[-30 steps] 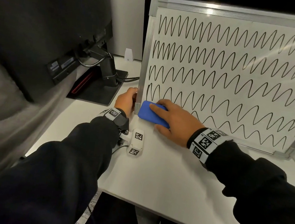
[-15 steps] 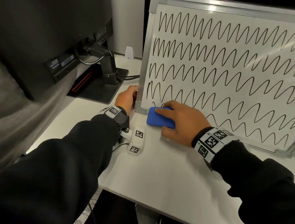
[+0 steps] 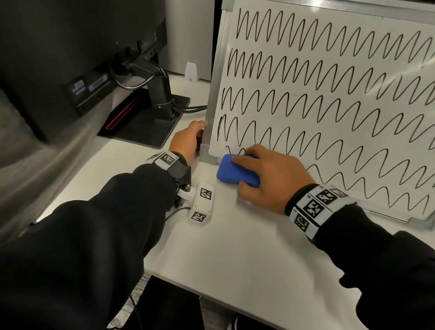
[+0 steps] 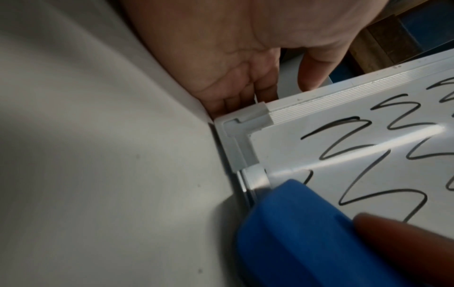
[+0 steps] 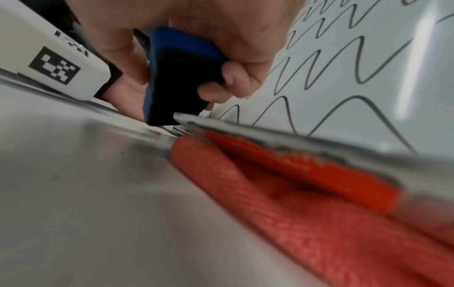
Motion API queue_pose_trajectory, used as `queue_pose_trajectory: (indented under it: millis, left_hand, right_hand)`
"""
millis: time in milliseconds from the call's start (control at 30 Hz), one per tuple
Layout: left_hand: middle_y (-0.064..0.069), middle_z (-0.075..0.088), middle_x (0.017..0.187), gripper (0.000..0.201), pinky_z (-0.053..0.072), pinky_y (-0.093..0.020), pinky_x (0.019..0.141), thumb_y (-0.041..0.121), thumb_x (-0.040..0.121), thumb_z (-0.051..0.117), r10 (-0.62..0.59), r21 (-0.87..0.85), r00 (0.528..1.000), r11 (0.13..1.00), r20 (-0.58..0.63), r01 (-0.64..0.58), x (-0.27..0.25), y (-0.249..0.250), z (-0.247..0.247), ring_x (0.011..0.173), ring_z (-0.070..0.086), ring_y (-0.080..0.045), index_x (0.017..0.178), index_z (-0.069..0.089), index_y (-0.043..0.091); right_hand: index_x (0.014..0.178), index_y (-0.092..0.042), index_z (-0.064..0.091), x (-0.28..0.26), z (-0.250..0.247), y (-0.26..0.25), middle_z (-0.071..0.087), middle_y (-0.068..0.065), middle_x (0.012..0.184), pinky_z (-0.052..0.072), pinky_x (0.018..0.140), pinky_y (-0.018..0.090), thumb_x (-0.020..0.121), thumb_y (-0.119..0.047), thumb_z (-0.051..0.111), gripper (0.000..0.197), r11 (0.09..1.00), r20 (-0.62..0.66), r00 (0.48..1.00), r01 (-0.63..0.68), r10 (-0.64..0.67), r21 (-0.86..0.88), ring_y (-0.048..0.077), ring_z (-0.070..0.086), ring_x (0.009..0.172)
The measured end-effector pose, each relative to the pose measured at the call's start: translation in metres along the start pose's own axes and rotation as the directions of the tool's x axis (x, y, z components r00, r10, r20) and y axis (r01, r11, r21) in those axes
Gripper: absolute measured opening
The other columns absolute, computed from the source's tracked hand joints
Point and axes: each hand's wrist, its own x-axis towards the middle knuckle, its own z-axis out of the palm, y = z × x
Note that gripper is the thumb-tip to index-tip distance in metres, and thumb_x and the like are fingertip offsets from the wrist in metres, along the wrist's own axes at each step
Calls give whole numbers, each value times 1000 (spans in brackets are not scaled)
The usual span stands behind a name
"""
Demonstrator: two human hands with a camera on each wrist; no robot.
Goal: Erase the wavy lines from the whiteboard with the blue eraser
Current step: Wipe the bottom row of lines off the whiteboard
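A whiteboard (image 3: 349, 153) stands propped on the white desk (image 3: 241, 250), covered by several rows of black wavy lines. My right hand (image 3: 272, 177) grips the blue eraser (image 3: 230, 172) low on the board, just right of its lower-left corner and over the bottom frame. In the right wrist view the eraser (image 5: 176, 77) shows its black felt face, its corner at the frame. My left hand (image 3: 186, 141) grips the board's left frame near that corner (image 4: 245, 124), fingers curled behind the edge. The eraser (image 4: 294, 242) lies close beside it.
The back of a black monitor (image 3: 62, 36) and its stand (image 3: 159, 97) fill the left. A white tagged wrist unit (image 3: 202, 201) rests on the desk below my left hand. An orange-red object (image 5: 294, 194) lies along the board's bottom edge. The desk's front edge is near me.
My right hand slid the eraser a little right and down from the board's corner, uncovering the start of the bottom line. My left hand kept its hold on the frame.
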Motion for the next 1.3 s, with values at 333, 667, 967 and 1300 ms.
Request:
queue_pose_trajectory:
  millis: [333, 667, 967, 1300]
  left_hand:
    - [-12, 74, 96, 44, 48, -50, 101, 58, 65, 62, -25, 44, 1000, 999, -2, 25, 8, -6, -4, 101, 67, -34, 81, 76, 19]
    - [-10, 73, 102, 46, 47, -54, 100, 58, 66, 61, -23, 61, 1000, 998, -13, 24, 8, -6, -4, 103, 66, -32, 88, 75, 20]
    - [-11, 74, 100, 59, 48, -54, 99, 64, 63, 61, -56, 65, 998, 996, 1, 55, 13, -10, -7, 103, 68, -33, 95, 76, 17]
    - [-13, 73, 102, 61, 49, -54, 99, 63, 64, 58, -35, 68, 999, 997, -14, 36, 5, -6, -5, 104, 67, -35, 98, 74, 14]
  right_hand:
    - [139, -29, 43, 10, 6, -5, 46, -1, 131, 51, 75, 33, 90, -48, 47, 53, 999, 85, 995, 51, -50, -16, 25, 59, 94]
    - [136, -30, 47, 5, 1, 5, 44, -3, 130, 50, 73, 31, 83, -41, 56, 55, 999, 64, 997, 46, -47, 21, 22, 57, 95]
    - [137, -28, 49, 2, 0, 4, 47, 6, 135, 53, 79, 38, 88, -36, 55, 50, 995, 30, 996, 86, -84, -51, 28, 55, 105]
    - [139, -26, 47, 2, 1, 7, 45, 8, 138, 53, 80, 40, 88, -35, 57, 53, 996, 8, 997, 73, -72, -46, 30, 54, 106]
